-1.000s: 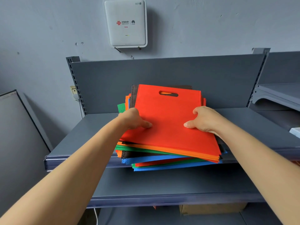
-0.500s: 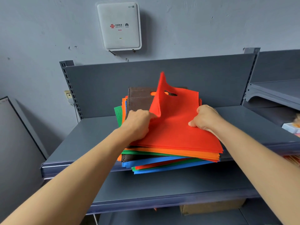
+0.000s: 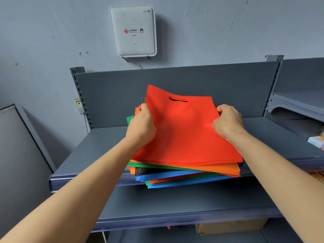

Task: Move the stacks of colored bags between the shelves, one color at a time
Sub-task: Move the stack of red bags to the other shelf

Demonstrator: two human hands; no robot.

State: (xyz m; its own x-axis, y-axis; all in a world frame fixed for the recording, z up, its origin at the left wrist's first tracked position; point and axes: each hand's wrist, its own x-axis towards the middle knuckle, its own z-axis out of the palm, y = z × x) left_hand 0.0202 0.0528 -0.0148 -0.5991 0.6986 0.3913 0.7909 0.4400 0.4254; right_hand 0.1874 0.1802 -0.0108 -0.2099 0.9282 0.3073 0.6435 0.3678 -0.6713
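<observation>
A stack of flat coloured bags [image 3: 184, 174] lies on the upper grey shelf [image 3: 98, 151], its front edge overhanging the shelf lip; orange, green, brown and blue layers show at the front. On top are red bags [image 3: 185, 130] with a cut-out handle, their far end lifted off the pile. My left hand [image 3: 142, 127] grips their left edge. My right hand [image 3: 228, 121] grips their right edge. The lower layers are mostly hidden beneath the red ones.
A lower grey shelf [image 3: 175, 206] juts out below, with a cardboard box [image 3: 231, 227] under it. Another shelf unit [image 3: 299, 104] stands at the right. A white wall box [image 3: 134, 30] hangs above. A dark panel [image 3: 19, 148] leans at the left.
The red bags lay flat under both hands. My left hand peeled up their left corner, and now both hands hold the side edges with the far end raised.
</observation>
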